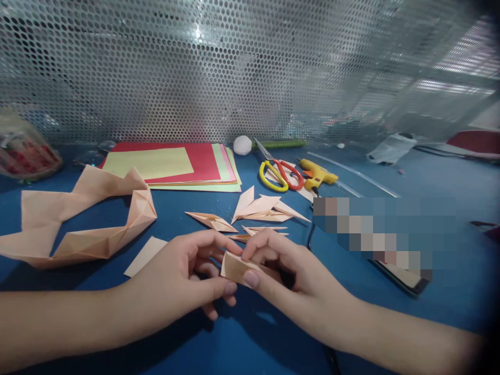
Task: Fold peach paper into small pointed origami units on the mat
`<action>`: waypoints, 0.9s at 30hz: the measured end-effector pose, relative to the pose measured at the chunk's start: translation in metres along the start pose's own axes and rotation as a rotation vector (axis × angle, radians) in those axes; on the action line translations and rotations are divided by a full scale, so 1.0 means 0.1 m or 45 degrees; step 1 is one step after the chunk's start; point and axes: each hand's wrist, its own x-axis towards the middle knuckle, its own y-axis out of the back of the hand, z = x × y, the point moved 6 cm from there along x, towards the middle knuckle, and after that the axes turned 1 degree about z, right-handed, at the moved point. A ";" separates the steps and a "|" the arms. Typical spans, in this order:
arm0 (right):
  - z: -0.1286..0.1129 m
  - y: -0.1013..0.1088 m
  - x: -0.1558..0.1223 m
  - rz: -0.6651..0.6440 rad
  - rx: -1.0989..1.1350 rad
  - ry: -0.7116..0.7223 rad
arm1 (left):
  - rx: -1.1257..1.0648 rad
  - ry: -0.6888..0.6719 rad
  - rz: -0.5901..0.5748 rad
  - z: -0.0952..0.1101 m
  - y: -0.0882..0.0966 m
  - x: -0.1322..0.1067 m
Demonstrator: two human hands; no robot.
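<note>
Where both meet, left hand (183,273) and right hand (291,271) pinch the folded paper (235,268).

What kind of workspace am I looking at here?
Likely a paper-craft bench: a stack of coloured paper, scissors and a glue gun lie on the blue table, beside folded paper pieces.

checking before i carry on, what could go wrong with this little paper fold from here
1. Both hands, left hand and right hand, pinch the small peach paper piece in the air, so a crease may drift off line.
2. The finished folded points lie loose just behind; a forearm sweep could scatter them.
3. The scissors lie within reach, blades partly open.
</note>
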 end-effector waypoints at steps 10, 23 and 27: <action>-0.04 0.06 -0.01 0.122 -0.132 0.066 | 0.135 0.025 -0.033 0.02 0.02 -0.04; -0.40 -0.01 -0.26 0.431 -1.048 0.835 | 0.000 0.052 0.046 0.01 0.02 0.00; -0.46 -0.04 -0.28 0.492 -1.190 0.893 | -0.016 0.065 0.033 0.00 0.02 0.01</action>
